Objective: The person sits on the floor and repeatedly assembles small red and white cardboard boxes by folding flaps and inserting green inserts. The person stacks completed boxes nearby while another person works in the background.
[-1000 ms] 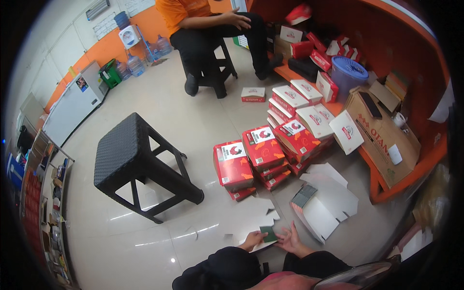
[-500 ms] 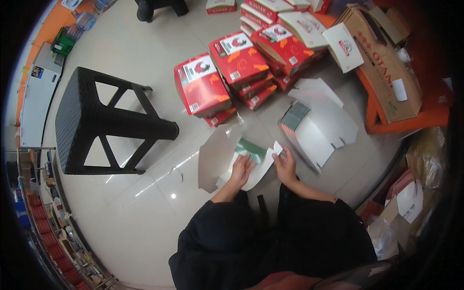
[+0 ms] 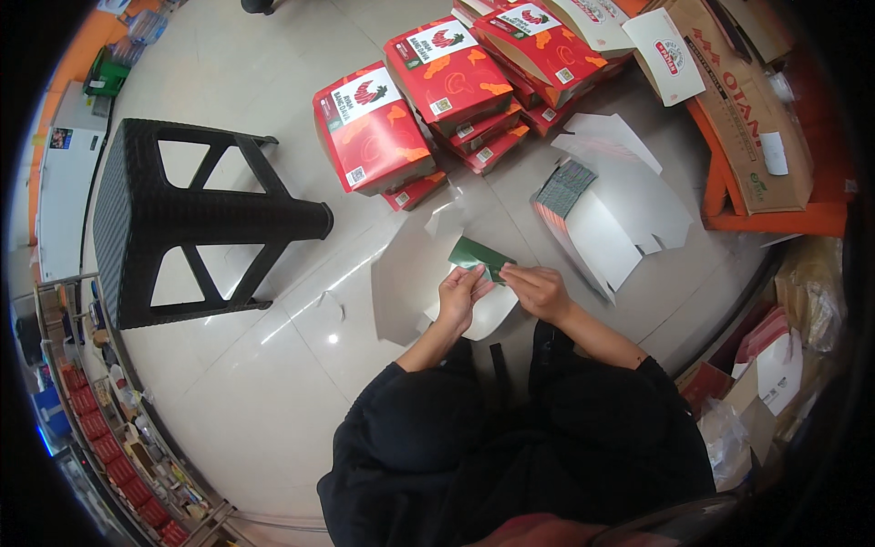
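Left hand (image 3: 460, 298) and right hand (image 3: 540, 294) are close together above the floor, each with thumb and fingers pinched on a small, glossy, dark-green rectangular sheet (image 3: 474, 254); the left grips its lower edge, the right its right-hand end; whether the fingertips of the two hands touch each other I cannot tell. Under the sheet lies an opened white paperboard carton (image 3: 399, 278) with its flaps spread, one broad flap reaching out to the left of the left hand; the sheet hangs over its pale inside. To the right of the right hand, a second opened white paperboard carton (image 3: 627, 242) rests on the shiny grey tiled floor (image 3: 273, 374); at its left end sits a neat stack of dark-green cards (image 3: 566, 190), apart from both hands. Beyond the cartons are red printed boxes with white panels (image 3: 375, 137), piled side by side; farther right, a white box with a red emblem (image 3: 668, 59) is near a long brown cardboard carton (image 3: 743, 114) and an orange ledge (image 3: 775, 221); on the left, well apart from the hands, is a black plastic stool with a woven texture (image 3: 232, 216).
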The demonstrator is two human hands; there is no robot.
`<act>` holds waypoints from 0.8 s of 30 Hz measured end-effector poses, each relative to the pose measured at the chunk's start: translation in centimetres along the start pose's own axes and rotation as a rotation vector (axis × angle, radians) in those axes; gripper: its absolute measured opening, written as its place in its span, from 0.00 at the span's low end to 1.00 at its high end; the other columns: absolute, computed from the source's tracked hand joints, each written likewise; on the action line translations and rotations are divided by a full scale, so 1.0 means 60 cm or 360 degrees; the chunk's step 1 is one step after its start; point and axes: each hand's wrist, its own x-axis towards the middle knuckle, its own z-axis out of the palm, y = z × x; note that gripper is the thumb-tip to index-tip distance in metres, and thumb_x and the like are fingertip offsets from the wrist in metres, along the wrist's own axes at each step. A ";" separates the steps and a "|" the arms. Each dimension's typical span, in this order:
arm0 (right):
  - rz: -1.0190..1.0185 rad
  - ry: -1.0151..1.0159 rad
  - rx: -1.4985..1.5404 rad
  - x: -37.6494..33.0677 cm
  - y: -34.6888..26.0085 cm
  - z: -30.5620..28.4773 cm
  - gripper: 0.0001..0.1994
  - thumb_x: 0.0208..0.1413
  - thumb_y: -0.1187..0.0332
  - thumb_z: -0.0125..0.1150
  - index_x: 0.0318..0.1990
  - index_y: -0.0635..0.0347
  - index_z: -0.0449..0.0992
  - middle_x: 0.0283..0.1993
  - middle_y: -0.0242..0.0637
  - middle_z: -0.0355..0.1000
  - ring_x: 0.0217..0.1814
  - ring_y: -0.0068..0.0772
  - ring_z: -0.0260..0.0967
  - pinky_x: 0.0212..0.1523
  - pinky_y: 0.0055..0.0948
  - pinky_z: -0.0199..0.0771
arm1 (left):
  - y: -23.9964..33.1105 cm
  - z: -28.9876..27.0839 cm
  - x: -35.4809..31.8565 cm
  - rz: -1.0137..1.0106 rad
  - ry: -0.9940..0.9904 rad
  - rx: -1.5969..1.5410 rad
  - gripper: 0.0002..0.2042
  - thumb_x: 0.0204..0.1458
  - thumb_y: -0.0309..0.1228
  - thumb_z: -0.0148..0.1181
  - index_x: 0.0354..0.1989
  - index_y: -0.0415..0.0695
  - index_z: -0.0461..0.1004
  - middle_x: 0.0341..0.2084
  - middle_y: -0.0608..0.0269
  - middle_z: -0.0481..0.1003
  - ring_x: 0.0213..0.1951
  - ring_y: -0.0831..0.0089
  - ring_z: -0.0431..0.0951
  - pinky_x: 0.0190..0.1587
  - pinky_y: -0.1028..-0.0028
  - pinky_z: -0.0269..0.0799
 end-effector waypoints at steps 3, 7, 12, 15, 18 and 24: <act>0.0102 -0.0100 -0.0168 0.003 -0.006 0.000 0.10 0.41 0.77 0.58 0.35 0.61 0.77 0.37 0.39 0.75 0.37 0.36 0.75 0.36 0.31 0.76 | -0.003 0.025 -0.018 -0.0109 -0.0149 0.0000 0.06 0.51 0.25 0.58 0.29 0.38 0.67 0.29 0.60 0.73 0.34 0.70 0.77 0.42 0.67 0.77; 0.0178 -0.0001 0.0047 0.016 0.004 0.000 0.10 0.41 0.77 0.59 0.34 0.60 0.78 0.37 0.37 0.75 0.38 0.36 0.74 0.40 0.33 0.75 | -0.002 0.023 -0.009 -0.0012 -0.0113 0.0053 0.05 0.53 0.26 0.56 0.30 0.39 0.67 0.28 0.61 0.73 0.32 0.72 0.77 0.42 0.69 0.78; 0.0258 0.0075 0.0335 0.012 -0.002 -0.004 0.10 0.41 0.78 0.58 0.34 0.59 0.79 0.38 0.37 0.76 0.40 0.37 0.74 0.46 0.35 0.74 | 0.015 0.022 -0.005 0.0103 -0.0148 0.0035 0.06 0.54 0.29 0.54 0.27 0.43 0.66 0.22 0.70 0.71 0.27 0.81 0.74 0.40 0.71 0.78; 0.0226 -0.0001 0.0404 0.008 -0.001 -0.003 0.11 0.41 0.79 0.58 0.34 0.58 0.79 0.39 0.36 0.75 0.41 0.37 0.74 0.48 0.37 0.74 | 0.012 0.013 0.001 0.0076 -0.0138 0.0057 0.06 0.54 0.28 0.54 0.27 0.43 0.66 0.22 0.68 0.71 0.28 0.79 0.75 0.42 0.71 0.78; 0.0091 -0.0051 0.0237 0.016 -0.002 -0.011 0.07 0.44 0.78 0.61 0.34 0.62 0.78 0.38 0.38 0.76 0.42 0.35 0.75 0.49 0.36 0.73 | 0.023 0.028 -0.018 0.0020 -0.0153 0.0080 0.06 0.55 0.27 0.53 0.27 0.42 0.66 0.22 0.68 0.71 0.30 0.77 0.76 0.43 0.70 0.77; 0.0242 0.0183 0.0296 0.017 0.000 -0.003 0.07 0.43 0.80 0.61 0.33 0.64 0.77 0.36 0.39 0.76 0.43 0.36 0.74 0.50 0.39 0.72 | 0.018 0.026 -0.016 0.0109 -0.0438 0.0065 0.06 0.56 0.28 0.52 0.29 0.38 0.68 0.25 0.64 0.72 0.31 0.74 0.76 0.48 0.64 0.75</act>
